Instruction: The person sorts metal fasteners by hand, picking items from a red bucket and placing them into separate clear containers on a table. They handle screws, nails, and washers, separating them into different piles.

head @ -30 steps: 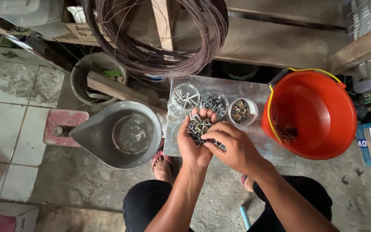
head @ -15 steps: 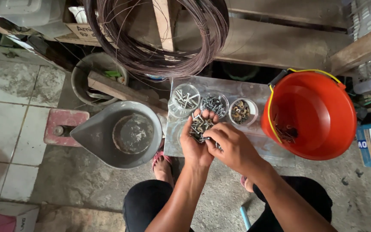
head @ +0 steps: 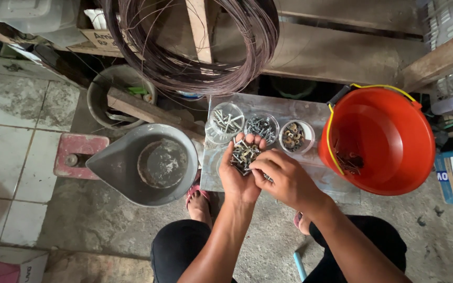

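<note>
At about nine o'clock a grey pan [head: 148, 163] with a pour spout sits on the concrete floor, a pink block [head: 77, 154] just beside it further left. At the centre, the left hand [head: 240, 173] is cupped palm up, cradling a heap of screws [head: 244, 153]. The right hand [head: 284, 178] comes in from four o'clock, its fingertips [head: 258, 169] pinched into the edge of that heap. Just past the hands, toward twelve o'clock, three small clear cups stand in a row on a metal sheet [head: 284, 107]: long screws [head: 225, 121], short screws [head: 261, 127], then brownish washers [head: 293, 135]. At three o'clock an orange bucket [head: 384, 139] holds a few dark pieces.
</note>
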